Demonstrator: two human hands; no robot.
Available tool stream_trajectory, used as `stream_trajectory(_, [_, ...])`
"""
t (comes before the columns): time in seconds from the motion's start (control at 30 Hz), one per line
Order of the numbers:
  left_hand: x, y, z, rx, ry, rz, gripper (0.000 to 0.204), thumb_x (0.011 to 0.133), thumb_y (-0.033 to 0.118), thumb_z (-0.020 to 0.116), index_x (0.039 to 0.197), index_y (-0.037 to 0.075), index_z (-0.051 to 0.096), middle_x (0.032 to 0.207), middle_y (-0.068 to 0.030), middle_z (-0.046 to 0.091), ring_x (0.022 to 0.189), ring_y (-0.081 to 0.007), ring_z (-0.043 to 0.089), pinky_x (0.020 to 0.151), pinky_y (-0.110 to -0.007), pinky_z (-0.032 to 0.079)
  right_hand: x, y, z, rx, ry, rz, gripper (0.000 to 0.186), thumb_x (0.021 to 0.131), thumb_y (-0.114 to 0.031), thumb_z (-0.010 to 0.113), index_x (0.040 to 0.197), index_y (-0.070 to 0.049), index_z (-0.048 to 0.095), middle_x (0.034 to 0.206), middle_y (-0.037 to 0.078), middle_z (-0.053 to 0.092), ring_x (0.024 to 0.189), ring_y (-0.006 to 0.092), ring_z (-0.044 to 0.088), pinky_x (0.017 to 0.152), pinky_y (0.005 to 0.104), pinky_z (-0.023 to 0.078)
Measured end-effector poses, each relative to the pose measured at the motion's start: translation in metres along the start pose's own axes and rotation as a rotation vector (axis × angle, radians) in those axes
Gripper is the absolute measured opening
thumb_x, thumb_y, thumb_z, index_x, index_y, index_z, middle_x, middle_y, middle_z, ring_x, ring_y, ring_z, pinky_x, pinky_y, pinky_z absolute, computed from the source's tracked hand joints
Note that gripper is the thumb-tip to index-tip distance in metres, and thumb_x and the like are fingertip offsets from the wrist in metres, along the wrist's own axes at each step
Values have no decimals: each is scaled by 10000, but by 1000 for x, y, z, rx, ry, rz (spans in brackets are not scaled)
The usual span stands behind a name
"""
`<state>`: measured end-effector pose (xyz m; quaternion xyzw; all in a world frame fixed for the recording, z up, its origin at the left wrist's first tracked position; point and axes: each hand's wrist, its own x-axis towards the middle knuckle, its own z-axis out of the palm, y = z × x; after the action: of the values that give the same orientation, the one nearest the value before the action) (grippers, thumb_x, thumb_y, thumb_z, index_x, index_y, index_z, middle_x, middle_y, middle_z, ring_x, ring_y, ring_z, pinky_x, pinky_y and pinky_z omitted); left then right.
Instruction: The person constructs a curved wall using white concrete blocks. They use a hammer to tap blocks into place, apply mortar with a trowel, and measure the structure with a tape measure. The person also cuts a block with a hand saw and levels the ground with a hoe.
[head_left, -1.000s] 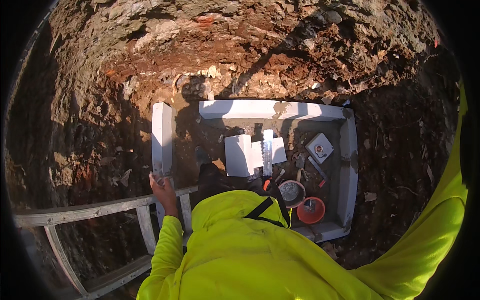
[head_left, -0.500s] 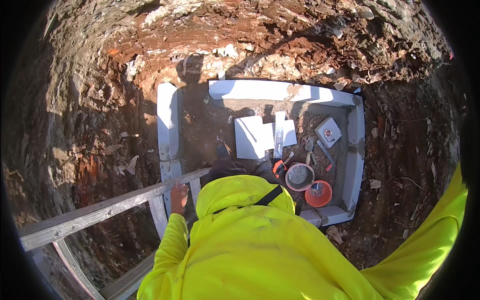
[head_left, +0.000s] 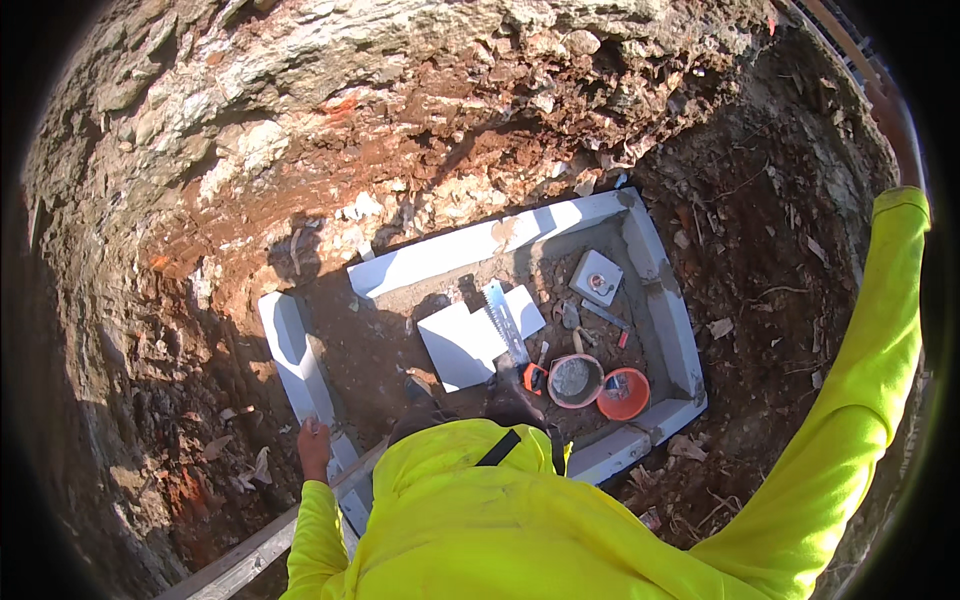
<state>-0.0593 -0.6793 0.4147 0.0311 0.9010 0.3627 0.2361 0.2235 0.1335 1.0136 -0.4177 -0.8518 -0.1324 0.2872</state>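
Observation:
My left hand (head_left: 314, 448) is low, beside the wooden ladder (head_left: 255, 555) at my left; its fingers look curled with nothing visible in them. My right arm, in a yellow sleeve, stretches up to the far right. There my right hand (head_left: 893, 125) appears closed around a brownish pole (head_left: 838, 35) at the rim, though the fingers are dim. Below me, white blocks (head_left: 490, 238) form a low frame on the pit floor. A handsaw (head_left: 507, 325) with an orange handle lies across white block pieces (head_left: 452, 348) inside it.
Inside the frame are a bucket of grey mix (head_left: 575, 380), an orange bucket (head_left: 625, 393), a small white block (head_left: 596, 278) and a flat tool with a red end (head_left: 605, 315). A gap separates the left block row (head_left: 292, 350) from the back row. Rough earth walls (head_left: 400, 130) surround everything.
My view has turned, so the block frame looks tilted. My left hand now shows farther left and lower, with less of the ladder visible. My right hand has come into view, raised at the right.

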Motion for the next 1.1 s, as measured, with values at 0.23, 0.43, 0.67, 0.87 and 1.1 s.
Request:
stream_trajectory(0.23, [-3,34,63,-146,132,32,430,820,160,576,1173,-86,583,939,-175,667,847,-248,650,781,-359,506,45,-13,23,155,76,15,561,866,-203,570,1390,-10,519,633,127,623,587,213,636,632,382,524])
stream_trajectory(0.43, [-17,93,117,-111,194,116,492,817,164,575,1236,-92,572,983,-188,673,889,-263,655,827,-362,501,85,-4,20,141,188,-17,480,878,-196,557,1338,-63,583,1013,292,685,987,385,680,878,424,515])
stream_trajectory(0.67, [-35,63,122,221,363,448,364,958,267,534,1201,13,628,1136,-231,656,1071,-375,610,903,-436,508,133,6,53,292,326,-36,544,927,-280,584,1316,96,533,1228,320,610,1191,404,592,1030,415,449])
stream_trajectory(0.87, [-68,107,108,91,358,125,451,917,345,572,1203,-2,612,1185,-278,626,1111,-452,564,959,-470,448,156,-18,37,535,419,-101,573,942,-336,561,1294,115,542,1180,320,637,1128,388,634,983,413,474])
stream_trajectory(1.1, [-69,108,127,-202,370,0,472,917,348,574,1246,10,597,1185,-275,630,1107,-454,572,957,-479,448,189,-74,35,729,415,-227,597,966,-386,537,1341,79,526,1118,275,673,1061,323,668,909,390,515])
